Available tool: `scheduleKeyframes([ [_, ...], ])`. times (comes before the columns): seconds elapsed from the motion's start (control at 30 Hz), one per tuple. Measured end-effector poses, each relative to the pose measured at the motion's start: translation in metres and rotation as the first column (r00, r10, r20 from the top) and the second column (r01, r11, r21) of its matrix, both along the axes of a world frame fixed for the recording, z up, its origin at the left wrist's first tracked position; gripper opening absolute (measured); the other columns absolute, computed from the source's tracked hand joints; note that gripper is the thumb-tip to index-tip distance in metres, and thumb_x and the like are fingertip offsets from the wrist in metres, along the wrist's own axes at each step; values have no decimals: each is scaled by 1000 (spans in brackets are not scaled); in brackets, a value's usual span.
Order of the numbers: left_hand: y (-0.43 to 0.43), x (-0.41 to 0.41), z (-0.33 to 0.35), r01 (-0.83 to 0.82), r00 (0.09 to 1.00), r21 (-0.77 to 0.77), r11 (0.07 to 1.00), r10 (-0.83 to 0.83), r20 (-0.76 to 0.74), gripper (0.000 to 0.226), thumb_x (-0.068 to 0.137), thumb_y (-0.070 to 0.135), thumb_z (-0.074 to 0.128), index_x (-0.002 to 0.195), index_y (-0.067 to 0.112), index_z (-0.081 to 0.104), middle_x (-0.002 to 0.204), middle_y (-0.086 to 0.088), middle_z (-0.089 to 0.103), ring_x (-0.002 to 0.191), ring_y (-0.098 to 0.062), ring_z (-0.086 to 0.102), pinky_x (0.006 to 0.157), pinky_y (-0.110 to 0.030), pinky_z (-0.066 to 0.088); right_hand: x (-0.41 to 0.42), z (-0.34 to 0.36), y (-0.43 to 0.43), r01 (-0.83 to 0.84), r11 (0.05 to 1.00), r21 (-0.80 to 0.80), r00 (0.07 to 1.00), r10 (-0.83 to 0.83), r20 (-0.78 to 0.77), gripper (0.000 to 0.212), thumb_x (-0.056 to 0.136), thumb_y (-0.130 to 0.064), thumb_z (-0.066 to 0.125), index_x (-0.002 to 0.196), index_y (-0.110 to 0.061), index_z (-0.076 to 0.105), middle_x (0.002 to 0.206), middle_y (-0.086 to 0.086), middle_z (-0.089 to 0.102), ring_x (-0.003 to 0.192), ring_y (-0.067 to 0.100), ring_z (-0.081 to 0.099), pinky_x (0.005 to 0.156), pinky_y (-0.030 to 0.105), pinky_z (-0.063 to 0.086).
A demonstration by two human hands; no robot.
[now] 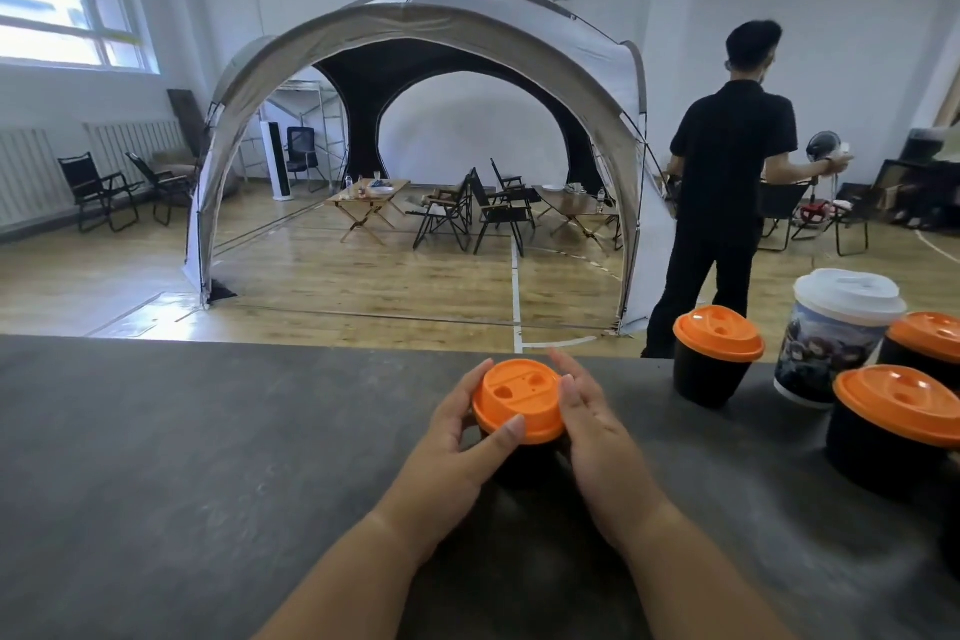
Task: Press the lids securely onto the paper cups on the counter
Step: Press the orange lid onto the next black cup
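Note:
A black paper cup (pixel 524 460) with an orange lid (pixel 517 398) stands on the grey counter (pixel 182 457) in front of me. My left hand (pixel 465 437) holds its left side, thumb on the lid's near rim and fingers curled round the far rim. On the cup's right side lies my right hand (pixel 592 431), fingers against the lid's edge. To the right stand three more black cups with orange lids (pixel 719 333) (pixel 901 398) (pixel 930 335) and a printed cup with a white lid (pixel 847 294).
The counter's far edge runs across the view just beyond the cups. Behind it a person in black (pixel 727 203) stands on a wooden floor, near a large dome tent (pixel 415 42) with folding chairs and tables.

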State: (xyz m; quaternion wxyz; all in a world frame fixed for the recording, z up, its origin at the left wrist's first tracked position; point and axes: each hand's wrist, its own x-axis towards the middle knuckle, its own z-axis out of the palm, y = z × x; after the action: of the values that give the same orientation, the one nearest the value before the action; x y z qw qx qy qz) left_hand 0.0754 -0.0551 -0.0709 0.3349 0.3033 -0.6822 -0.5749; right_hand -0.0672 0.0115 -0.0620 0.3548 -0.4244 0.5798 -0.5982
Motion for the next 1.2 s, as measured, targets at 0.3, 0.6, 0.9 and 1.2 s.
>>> scheduleKeyframes([
  [0.3, 3, -3, -1, -1, 1000, -72, 997, 2, 25, 61, 84, 77, 28, 140, 54, 28, 141, 22, 43, 133, 1, 37, 112, -24, 28, 2, -5, 1, 25, 999, -42, 984, -32, -176, 79, 71, -90, 42, 139, -52, 30, 147, -9, 42, 135, 9, 42, 116, 38, 34],
  [0.6, 7, -1, 7, -10, 999, -31, 999, 11, 38, 51, 82, 67, 31, 132, 62, 32, 143, 15, 34, 129, -4, 38, 106, -23, 34, 4, 6, 7, -69, 997, 47, 973, 77, -218, 68, 79, -67, 62, 136, -48, 32, 124, -25, 41, 111, 3, 50, 83, 16, 47],
  [0.9, -30, 60, 44, -23, 999, -139, 990, 28, 33, 87, 50, 49, 86, 124, 48, 42, 123, 21, 58, 113, 6, 57, 100, -20, 45, 58, 31, -32, -155, 978, -137, 939, 189, 287, 68, 78, -74, 35, 140, -49, 28, 112, -17, 73, 111, 4, 65, 101, 33, 45],
  [1.2, -121, 227, 65, -269, 948, -9, 963, 264, -178, 99, 58, 28, 90, 134, 44, 30, 128, 17, 55, 104, 16, 57, 91, -14, 49, 226, 45, -144, -415, 910, 17, 630, 274, 726, 83, 95, -68, 23, 131, -2, 59, 123, 21, 68, 123, 33, 60, 115, 44, 34],
])
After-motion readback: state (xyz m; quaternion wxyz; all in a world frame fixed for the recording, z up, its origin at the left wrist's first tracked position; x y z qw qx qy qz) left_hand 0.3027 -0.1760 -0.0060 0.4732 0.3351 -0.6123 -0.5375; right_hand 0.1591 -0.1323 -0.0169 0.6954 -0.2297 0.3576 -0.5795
